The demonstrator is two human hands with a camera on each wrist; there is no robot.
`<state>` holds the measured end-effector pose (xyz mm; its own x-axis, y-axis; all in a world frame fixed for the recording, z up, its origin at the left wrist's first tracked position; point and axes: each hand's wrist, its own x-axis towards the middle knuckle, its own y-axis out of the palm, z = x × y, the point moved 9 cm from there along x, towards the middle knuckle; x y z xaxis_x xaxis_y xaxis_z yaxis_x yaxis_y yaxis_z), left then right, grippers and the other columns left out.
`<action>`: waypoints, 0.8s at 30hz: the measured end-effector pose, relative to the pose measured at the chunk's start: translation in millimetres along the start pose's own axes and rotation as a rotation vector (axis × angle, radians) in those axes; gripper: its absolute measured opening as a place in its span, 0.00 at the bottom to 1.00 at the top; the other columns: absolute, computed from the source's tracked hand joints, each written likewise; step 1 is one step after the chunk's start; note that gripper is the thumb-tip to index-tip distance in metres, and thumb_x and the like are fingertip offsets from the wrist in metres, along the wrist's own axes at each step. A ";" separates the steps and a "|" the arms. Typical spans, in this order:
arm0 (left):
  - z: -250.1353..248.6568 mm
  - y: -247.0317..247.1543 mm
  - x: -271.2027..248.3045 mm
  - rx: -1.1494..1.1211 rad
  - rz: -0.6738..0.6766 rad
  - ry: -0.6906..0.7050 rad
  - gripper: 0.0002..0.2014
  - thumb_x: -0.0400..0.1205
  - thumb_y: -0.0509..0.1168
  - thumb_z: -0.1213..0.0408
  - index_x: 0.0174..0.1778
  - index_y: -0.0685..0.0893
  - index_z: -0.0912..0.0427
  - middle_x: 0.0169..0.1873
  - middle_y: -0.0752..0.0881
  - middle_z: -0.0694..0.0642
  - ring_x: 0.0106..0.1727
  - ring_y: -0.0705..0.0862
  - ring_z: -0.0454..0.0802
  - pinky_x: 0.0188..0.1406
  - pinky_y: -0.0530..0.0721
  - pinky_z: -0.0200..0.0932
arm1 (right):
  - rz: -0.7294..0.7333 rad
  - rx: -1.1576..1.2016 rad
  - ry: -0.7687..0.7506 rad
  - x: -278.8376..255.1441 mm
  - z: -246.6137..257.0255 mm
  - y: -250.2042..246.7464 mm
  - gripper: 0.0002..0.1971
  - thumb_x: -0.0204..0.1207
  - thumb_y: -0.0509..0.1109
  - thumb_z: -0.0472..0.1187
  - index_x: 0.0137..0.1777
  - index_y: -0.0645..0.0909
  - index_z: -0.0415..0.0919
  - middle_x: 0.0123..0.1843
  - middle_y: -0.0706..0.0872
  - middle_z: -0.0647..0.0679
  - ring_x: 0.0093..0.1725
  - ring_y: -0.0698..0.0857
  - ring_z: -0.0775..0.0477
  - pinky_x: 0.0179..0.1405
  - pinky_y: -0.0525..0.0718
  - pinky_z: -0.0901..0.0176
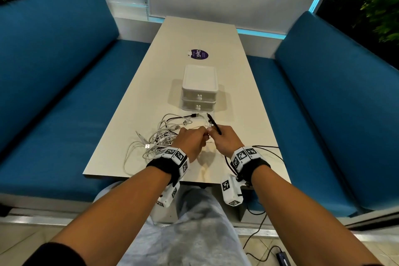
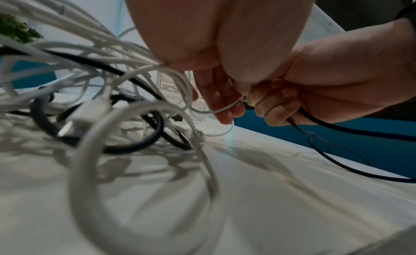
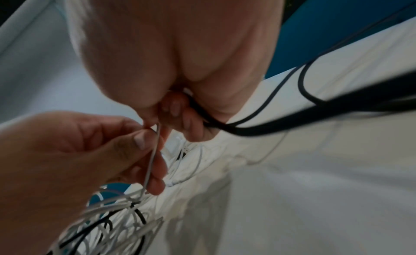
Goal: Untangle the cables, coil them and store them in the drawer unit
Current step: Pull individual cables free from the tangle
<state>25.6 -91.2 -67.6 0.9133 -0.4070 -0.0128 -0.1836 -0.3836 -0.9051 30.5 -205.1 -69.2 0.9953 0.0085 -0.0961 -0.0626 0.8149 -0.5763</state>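
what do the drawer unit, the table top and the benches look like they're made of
Drawer unit: looks like white plastic, semi-matte, with moulded rounded corners, small moulded knobs and slightly see-through drawer fronts.
Table top: probably laminate over board; pale beige, smooth, faint grain, thin flat edge.
Benches: blue upholstery, fabric or vinyl; the padded cushions have soft rounded edges and a matte surface, but no weave is visible.
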 end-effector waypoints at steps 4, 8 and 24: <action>0.3 -2.6 -2.2 0.212 -0.019 0.047 0.13 0.89 0.51 0.54 0.52 0.81 0.52 0.45 0.89 0.51 0.48 0.83 0.57 0.61 0.67 0.53 | -0.035 -0.074 -0.006 0.5 -2.1 -9.3 0.14 0.85 0.60 0.47 0.45 0.85 0.46 0.47 0.87 0.51 0.48 0.83 0.49 0.50 0.77 0.57; -1.8 -8.4 -4.0 0.298 -0.013 0.077 0.12 0.88 0.51 0.62 0.51 0.80 0.47 0.46 0.89 0.50 0.49 0.84 0.51 0.64 0.60 0.53 | -0.034 -0.070 0.012 -0.2 -8.6 -8.3 0.15 0.83 0.63 0.51 0.44 0.85 0.43 0.42 0.86 0.49 0.44 0.83 0.46 0.47 0.79 0.53; 14.4 -1.7 -4.3 0.374 0.039 0.048 0.18 0.91 0.49 0.52 0.55 0.85 0.48 0.44 0.89 0.51 0.54 0.84 0.53 0.74 0.55 0.56 | -0.158 -0.139 0.186 -8.2 -49.1 -40.9 0.16 0.88 0.51 0.38 0.58 0.82 0.35 0.58 0.85 0.42 0.59 0.82 0.38 0.56 0.75 0.56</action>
<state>27.2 -76.8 -72.2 0.8885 -0.4573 -0.0381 -0.0640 -0.0413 -0.9971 21.3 -266.9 -84.7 0.9637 -0.2297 -0.1360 0.0704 0.7101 -0.7006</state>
